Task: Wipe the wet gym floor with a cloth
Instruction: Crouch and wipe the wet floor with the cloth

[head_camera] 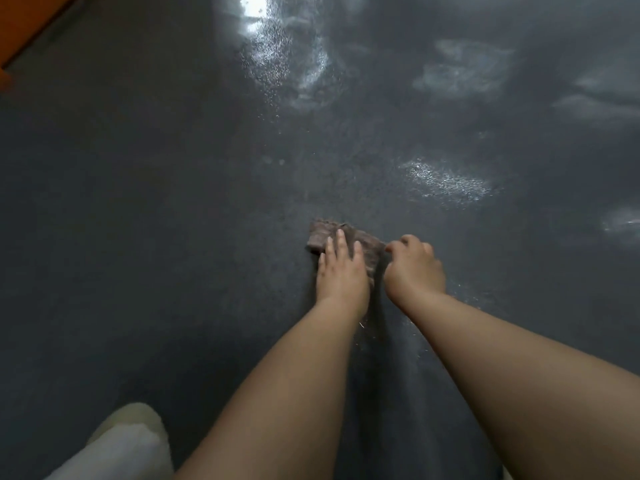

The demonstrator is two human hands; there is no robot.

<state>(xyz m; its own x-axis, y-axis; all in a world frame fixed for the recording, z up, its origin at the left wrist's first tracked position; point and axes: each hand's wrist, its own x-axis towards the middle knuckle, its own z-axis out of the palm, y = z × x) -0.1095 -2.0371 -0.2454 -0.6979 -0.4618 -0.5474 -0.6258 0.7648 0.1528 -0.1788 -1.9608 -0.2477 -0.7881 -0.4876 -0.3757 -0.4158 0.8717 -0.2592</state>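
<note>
Floor (145, 209) first: dark, speckled gym surface filling the view, with shiny wet patches (446, 183) ahead of us and to the right, and a brighter glare patch (277, 53) farther off. An orange edge (24, 26) shows at the far left corner; we cannot tell what it belongs to. A pale-clothed knee (121, 445) sits low on the left.

Cloth (369, 245), brownish and bunched, lies on the floor directly ahead, between the two hands. Left hand (341, 271) rests flat on it, fingers spread, pressing rather than gripping. Right hand (414, 266) is curled at the cloth's right edge, grip closed on what looks like a corner pinch.

Risks, as we judge them:
- Cloth is small against the wet area. It may saturate and smear water rather than lift it.
- Bunched folds mean less contact, so streaks could stay behind a pass.
- Our weight leans forward over the flat palm. On a slick floor the cloth could skid and the arm shoot out.
- Wet patches to the right lie well apart from the cloth and could be missed.
- The knee could slide if it meets a wet patch.
</note>
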